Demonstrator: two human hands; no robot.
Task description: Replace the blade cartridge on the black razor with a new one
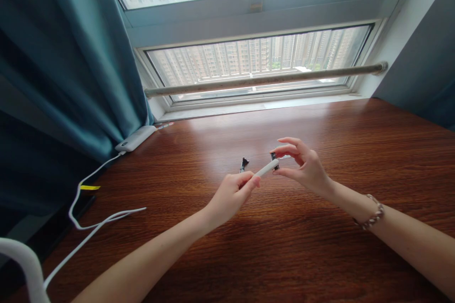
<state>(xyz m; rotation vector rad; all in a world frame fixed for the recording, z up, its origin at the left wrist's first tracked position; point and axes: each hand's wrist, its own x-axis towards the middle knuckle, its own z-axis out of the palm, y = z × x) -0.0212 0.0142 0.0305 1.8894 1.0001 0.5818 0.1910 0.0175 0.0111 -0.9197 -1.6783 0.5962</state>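
Observation:
My left hand (236, 194) is closed around a slim white stick-shaped object (266, 169), which points away to the upper right. Between the thumb and fingers of my right hand (304, 165) is a small black piece (273, 156) at the far tip of the white stick. The tip overlaps the black piece in view; whether they are joined I cannot tell. Just beyond my left hand, a small dark object (244, 164) rests on the table, its lower part hidden by the hand. Its kind is too small to make out.
The brown wooden table (320, 255) reaches to the window sill. At the left, a white box-like device (137, 138) with a white cable (76, 199) lies beside the blue curtain (71, 57). A yellow strip (90, 188) and a white curved tube (21, 253) are nearby. A rail (263, 80) crosses the window.

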